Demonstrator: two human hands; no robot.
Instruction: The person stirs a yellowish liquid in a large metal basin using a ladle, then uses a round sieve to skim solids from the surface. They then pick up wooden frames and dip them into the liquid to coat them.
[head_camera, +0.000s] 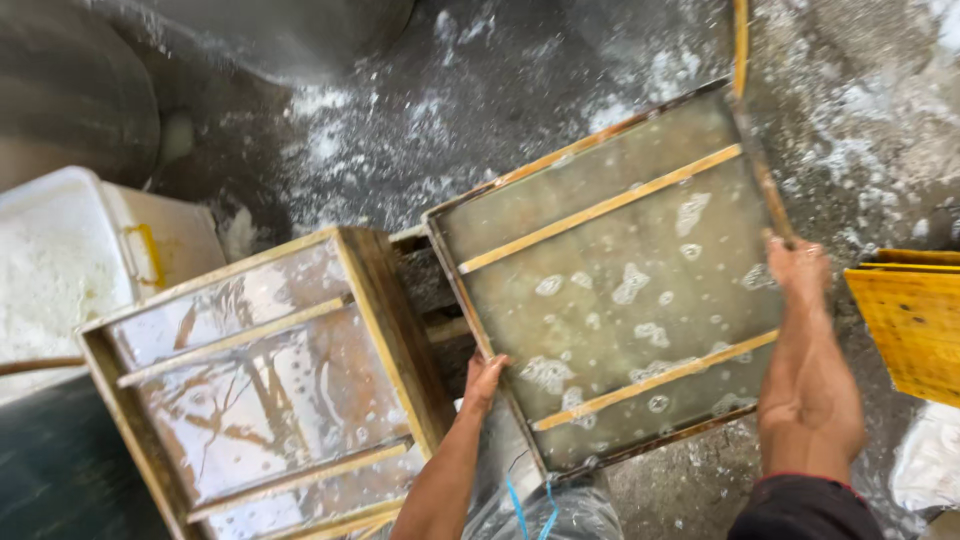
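A wooden-framed screen tray (600, 205) with a wet, foamy mesh and two yellow cross slats sits tilted at centre right. My left hand (484, 380) grips its near left frame edge. At the tray's right frame edge, my right hand (800, 275) is closed around the wood, forearm stretched up from the bottom right. A second wooden frame (385, 320), holding a glossy wet sheet, lies to the left, its right side close beside my left hand.
A white tub (110, 215) of white pulp stands at the left. A yellow board (915, 320) lies at the right edge. Wet dark ground (450, 110) with white splashes lies beyond. A plastic bag (545, 515) with blue string sits at the bottom.
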